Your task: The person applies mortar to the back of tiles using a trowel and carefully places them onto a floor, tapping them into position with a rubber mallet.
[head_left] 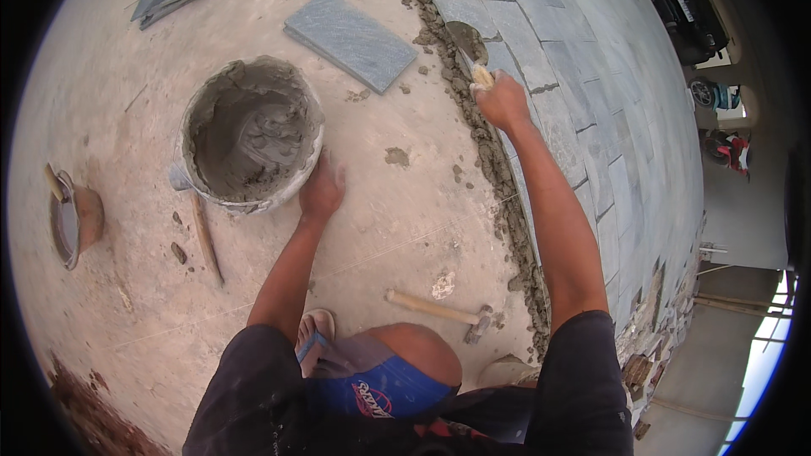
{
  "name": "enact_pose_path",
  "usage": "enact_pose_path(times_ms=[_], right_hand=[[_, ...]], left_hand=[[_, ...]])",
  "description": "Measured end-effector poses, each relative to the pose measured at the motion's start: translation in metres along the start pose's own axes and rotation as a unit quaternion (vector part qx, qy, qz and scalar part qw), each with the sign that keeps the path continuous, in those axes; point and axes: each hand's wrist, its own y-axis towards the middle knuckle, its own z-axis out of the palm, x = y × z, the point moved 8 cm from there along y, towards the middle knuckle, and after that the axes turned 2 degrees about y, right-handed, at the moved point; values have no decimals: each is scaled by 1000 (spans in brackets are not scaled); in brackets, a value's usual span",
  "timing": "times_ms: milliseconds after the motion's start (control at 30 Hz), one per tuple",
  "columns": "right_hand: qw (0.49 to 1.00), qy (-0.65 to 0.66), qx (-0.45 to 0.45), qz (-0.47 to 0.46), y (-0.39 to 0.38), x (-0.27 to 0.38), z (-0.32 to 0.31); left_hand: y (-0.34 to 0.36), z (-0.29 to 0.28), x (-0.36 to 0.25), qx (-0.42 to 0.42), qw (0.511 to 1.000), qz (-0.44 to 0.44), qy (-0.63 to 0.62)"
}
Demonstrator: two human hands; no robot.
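Right hand [504, 103] grips pale-handled, mortar-smeared trowel [470, 43]: probably light, stiff; hold by handle. Against left hand [323, 190], grip unclear, round grey mortar bucket [316, 131]: likely heavy; steady at rim.

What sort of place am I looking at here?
Most likely a paving or tiling work site: there is a bucket of wet-looking mortar, grey slabs laid in rows, and a trowel in the right hand.
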Motion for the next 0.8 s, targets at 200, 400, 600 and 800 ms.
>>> enact_pose_path(times_ms=[200,400,600,800], right_hand=[[998,55,-11,38,9,17,41],[994,55,-52,76,30,30,75],[983,52,-88,151,19,24,81],[981,44,-83,170,-15,19,80]], left_hand=[[1,9,10,29,999,-27,-4],[-1,5,6,-36,999,9,31],[-3,-5,4,-86,994,47,45],[-3,-4,8,-85,995,44,30]])
